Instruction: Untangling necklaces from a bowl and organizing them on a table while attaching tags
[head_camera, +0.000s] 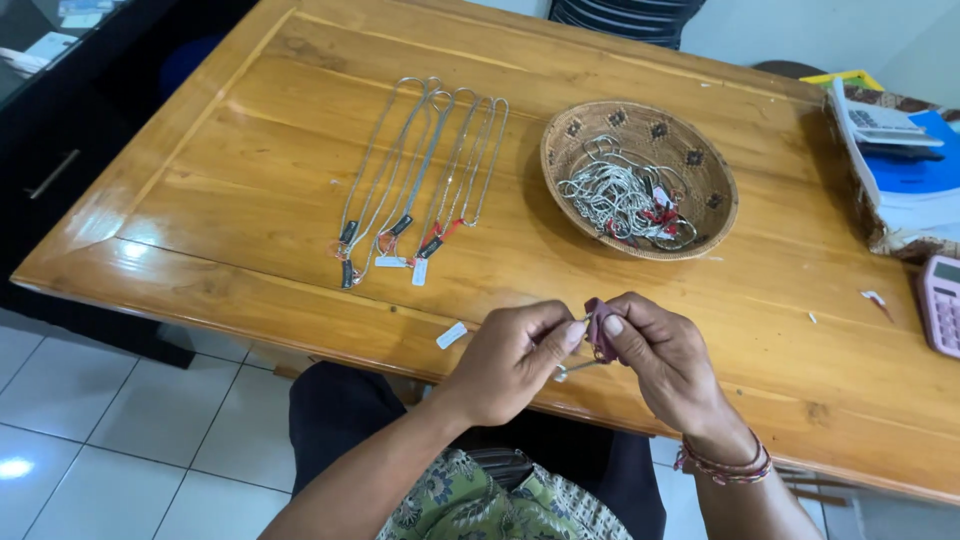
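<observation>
My left hand (515, 360) and my right hand (665, 360) meet over the near edge of the wooden table (250, 190). Together they pinch a small dark red cloth (600, 325) around a thin silver chain (575, 368) that sticks out below my fingers. Several silver necklaces with small tags (415, 180) lie side by side on the table, up and to the left of my hands. A round woven basket (700, 150) beyond my hands holds a tangle of silver chains with red tags.
A small white tag (451, 335) lies near the table edge, left of my hands. A pink calculator (942, 305) sits at the right edge, with a stack of books and papers (905, 170) behind it. White floor tiles (100, 420) show below the table.
</observation>
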